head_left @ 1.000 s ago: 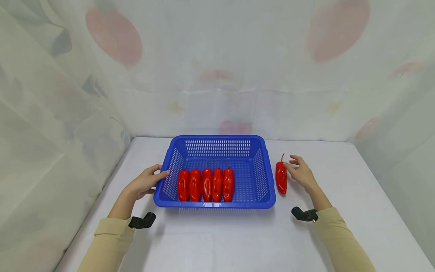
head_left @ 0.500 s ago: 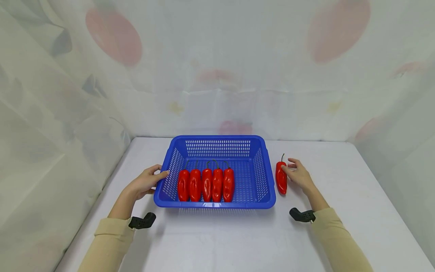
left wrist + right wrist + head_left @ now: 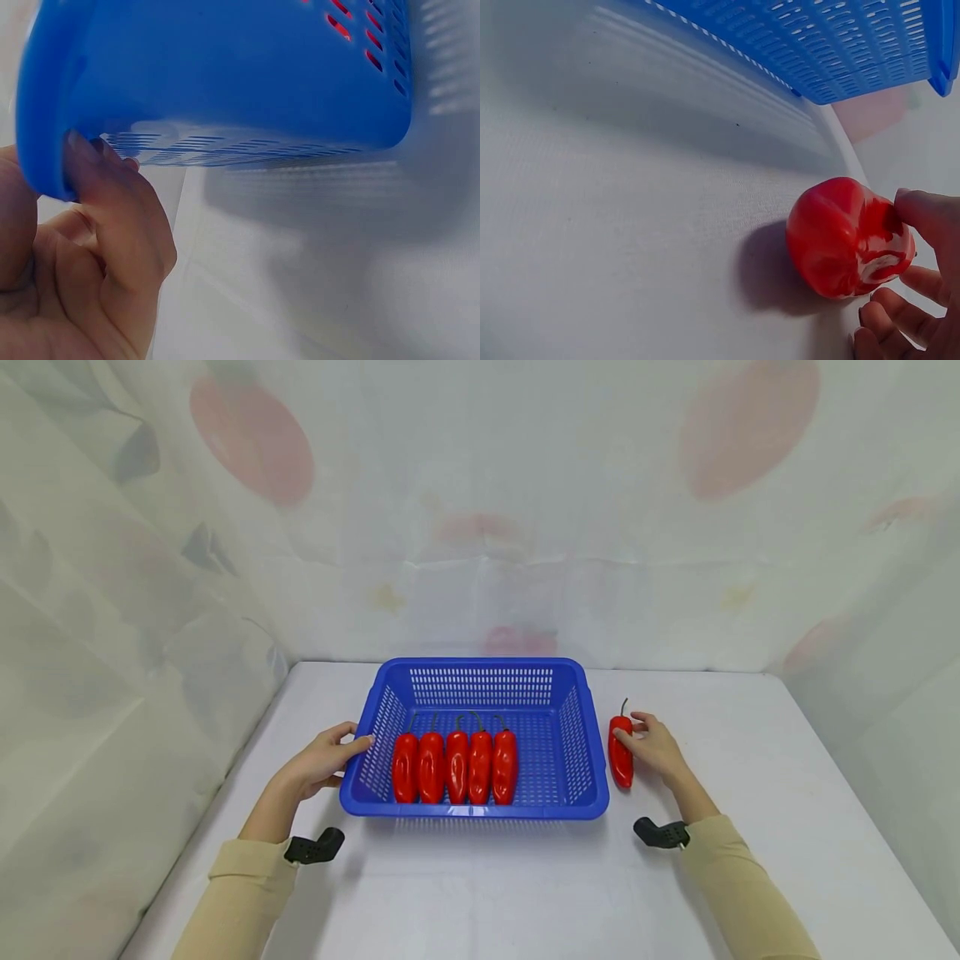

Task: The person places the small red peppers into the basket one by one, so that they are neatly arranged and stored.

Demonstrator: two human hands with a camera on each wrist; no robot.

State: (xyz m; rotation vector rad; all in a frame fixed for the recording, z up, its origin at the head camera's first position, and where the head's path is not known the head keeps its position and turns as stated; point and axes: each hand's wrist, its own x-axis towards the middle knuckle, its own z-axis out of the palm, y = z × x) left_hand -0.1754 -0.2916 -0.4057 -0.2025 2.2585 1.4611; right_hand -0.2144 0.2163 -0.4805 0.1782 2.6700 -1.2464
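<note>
A blue perforated plastic basket (image 3: pixel 474 812) stands on the white table in the head view. Several red chili peppers (image 3: pixel 504 768) lie in it side by side, stems pointing away. At its left side my left hand (image 3: pixel 322 762) grips the rim, fingers (image 3: pixel 124 202) curled under the lip in the left wrist view. Just right of the basket, one more red chili pepper (image 3: pixel 622 762) rests on the table. My right hand (image 3: pixel 655 747) holds its upper part, thumb laid across it and fingers on its right side. In the right wrist view, this pepper (image 3: pixel 840 236) shows end-on.
White table cloth (image 3: pixel 480 893) surrounds the basket. Pale patterned curtains (image 3: pixel 480 527) hang behind and on both sides. Inside the basket, bare mesh floor (image 3: pixel 540 760) shows right of the peppers. Each wrist carries a black camera mount (image 3: pixel 663 833).
My right hand has moved left and slightly nearer, its thumb sliding from the pepper's right edge across its top. The lone pepper, the basket and my left hand keep their places.
</note>
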